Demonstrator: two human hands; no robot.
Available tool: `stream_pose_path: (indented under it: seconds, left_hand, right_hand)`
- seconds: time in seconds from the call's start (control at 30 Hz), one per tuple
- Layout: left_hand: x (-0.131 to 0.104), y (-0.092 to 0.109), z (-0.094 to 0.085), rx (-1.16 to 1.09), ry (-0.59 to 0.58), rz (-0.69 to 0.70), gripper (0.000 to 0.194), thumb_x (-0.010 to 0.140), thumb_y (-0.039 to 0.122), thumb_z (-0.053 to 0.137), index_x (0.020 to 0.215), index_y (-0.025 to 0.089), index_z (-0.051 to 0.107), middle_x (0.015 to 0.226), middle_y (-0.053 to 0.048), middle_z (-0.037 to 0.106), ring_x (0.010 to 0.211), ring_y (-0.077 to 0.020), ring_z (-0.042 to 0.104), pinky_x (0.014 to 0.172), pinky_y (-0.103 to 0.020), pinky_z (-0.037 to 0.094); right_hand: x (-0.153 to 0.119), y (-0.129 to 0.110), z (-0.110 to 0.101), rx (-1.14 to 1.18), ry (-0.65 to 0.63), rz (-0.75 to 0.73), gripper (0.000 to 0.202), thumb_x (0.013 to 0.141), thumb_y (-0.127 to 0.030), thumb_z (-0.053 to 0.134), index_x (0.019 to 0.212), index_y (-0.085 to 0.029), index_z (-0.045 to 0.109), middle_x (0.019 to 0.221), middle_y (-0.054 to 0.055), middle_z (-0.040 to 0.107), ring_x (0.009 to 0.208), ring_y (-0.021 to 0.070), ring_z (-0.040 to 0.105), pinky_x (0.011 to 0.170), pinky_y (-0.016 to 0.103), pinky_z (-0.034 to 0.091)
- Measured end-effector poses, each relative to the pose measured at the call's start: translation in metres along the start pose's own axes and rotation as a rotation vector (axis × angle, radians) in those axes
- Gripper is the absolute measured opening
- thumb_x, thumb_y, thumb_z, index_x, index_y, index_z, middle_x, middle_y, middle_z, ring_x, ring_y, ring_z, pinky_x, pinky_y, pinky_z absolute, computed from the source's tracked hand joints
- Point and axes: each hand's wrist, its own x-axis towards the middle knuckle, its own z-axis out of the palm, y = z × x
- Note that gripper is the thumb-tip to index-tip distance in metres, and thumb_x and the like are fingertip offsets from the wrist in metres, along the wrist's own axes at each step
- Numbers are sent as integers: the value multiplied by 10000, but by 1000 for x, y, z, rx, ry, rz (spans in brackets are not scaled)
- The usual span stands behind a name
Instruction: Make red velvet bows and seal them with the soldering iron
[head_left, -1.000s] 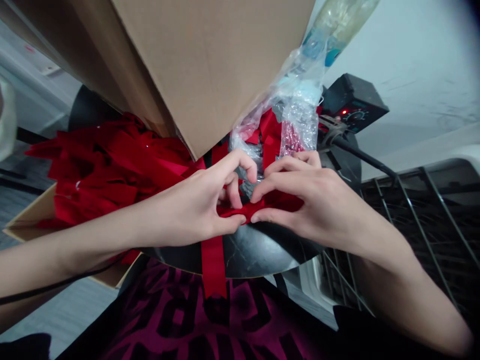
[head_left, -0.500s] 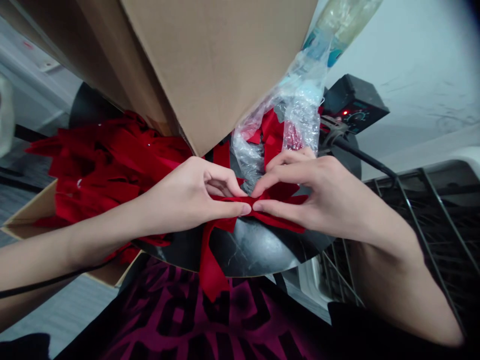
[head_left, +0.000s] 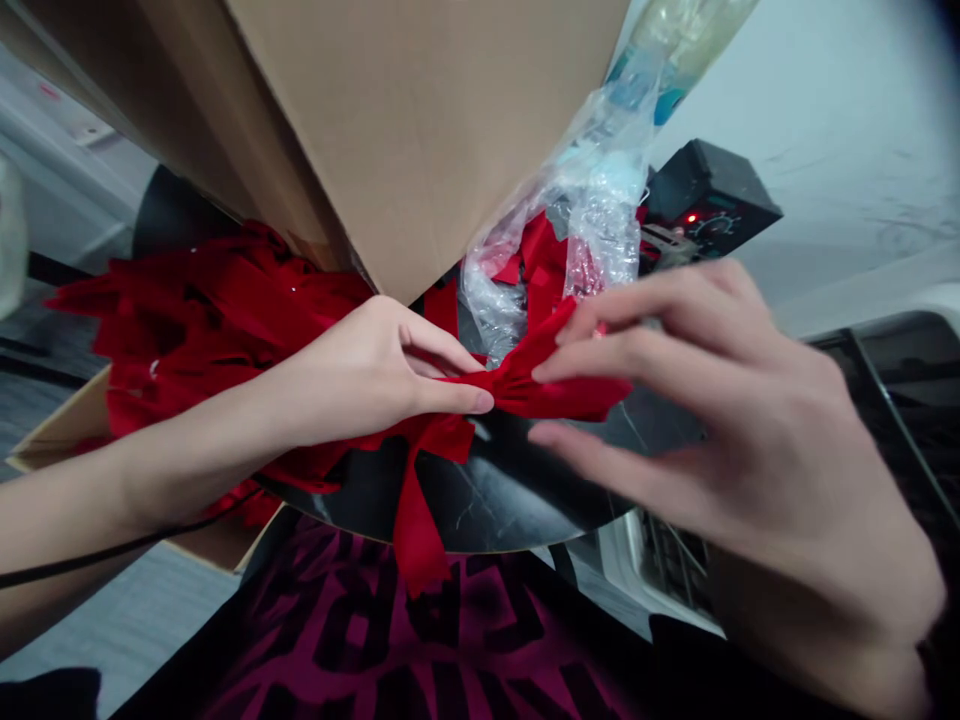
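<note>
A strip of red fabric (head_left: 592,385) is gathered at its middle between the thumb and fingers of my left hand (head_left: 375,375). To the right, my right hand (head_left: 697,390) has its thumb and fingers spread, with the fingertips beside the strip's fanned right end; it looks slightly blurred. Another red piece (head_left: 418,530) hangs down over the front edge of the dark round tabletop (head_left: 517,500). A large heap of red fabric pieces (head_left: 202,320) lies to the left.
Behind my hands stands a large cardboard box (head_left: 442,130). Clear plastic wrap (head_left: 607,210) with red pieces lies to its right, near a black control box (head_left: 712,200) with a lit red light. A wire rack (head_left: 892,410) is at the right, an open carton (head_left: 67,415) at the left.
My right hand has let go of the gathered middle, opened and moved right. The strip's right end now fans out, while my left hand keeps its pinch.
</note>
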Motion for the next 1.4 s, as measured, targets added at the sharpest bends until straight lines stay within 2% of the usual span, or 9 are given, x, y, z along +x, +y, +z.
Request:
stream_pose_path:
  seconds: [0.13,0.37,0.5,0.63,0.87,0.97,1.07,1.17,1.4]
  left_hand:
    - [-2,-1,5,-50,94,-7,141,743,264,873,881,240,892,807,-27,842,785,-243,807,654,-228,600]
    - [-4,-6,10,-300,100,-85,136,730,243,924,858,245,877,853,-33,849,789,-208,815,700,-207,635]
    - [-3,-7,8,-615,8,-258,171,740,278,933,862,185,859,863,-87,845,805,-223,824,780,-252,671]
    - [-2,-10,11,-657,123,-215,230,716,272,961,892,168,857,875,-101,849,813,-220,824,814,-265,675]
    - [-6,-8,17,-546,201,-49,220,767,279,932,948,182,855,910,-61,859,867,-197,817,820,-222,644]
    - [-8,-5,18,-549,260,-11,218,786,273,917,974,185,852,943,-47,861,901,-198,813,830,-226,640]
    - [-8,-2,20,-535,301,32,237,771,290,930,977,203,850,988,-36,859,961,-215,811,848,-235,645]
    - [-9,1,23,-509,341,66,234,747,301,945,948,224,854,984,-22,857,1005,-231,807,849,-237,649]
    - [-9,1,21,-522,390,129,231,766,284,929,975,213,858,952,-18,854,937,-210,809,811,-233,653]
  right_hand:
    - [-18,-16,16,-230,21,32,163,1015,-333,674,1115,-204,690,1033,74,733,904,272,592,779,446,387]
    - [-23,-21,38,-226,122,68,142,989,-167,667,1107,-245,655,1018,44,775,854,240,604,739,431,388]
    - [-28,-2,50,-285,274,-98,205,963,-135,690,1115,-272,683,1011,6,797,872,217,656,750,418,402]
    - [-32,27,72,-328,419,-234,231,927,-97,729,1097,-253,708,966,-18,805,866,185,681,807,391,422]
    - [-29,15,74,-123,527,23,222,889,-235,801,1099,-269,738,992,38,796,927,258,734,864,444,520]
    - [-24,-14,70,126,526,263,108,924,-245,758,1033,-251,760,908,27,801,770,203,733,774,373,582]
    - [-11,-41,79,434,440,497,165,944,-303,746,1094,-234,752,981,33,816,805,184,754,831,343,629]
    - [4,-53,93,793,507,655,154,930,-320,748,1052,-228,734,911,13,794,804,166,759,797,301,644]
    - [2,-61,103,1101,432,742,161,939,-376,734,895,-229,683,793,-5,702,682,139,673,605,255,562]
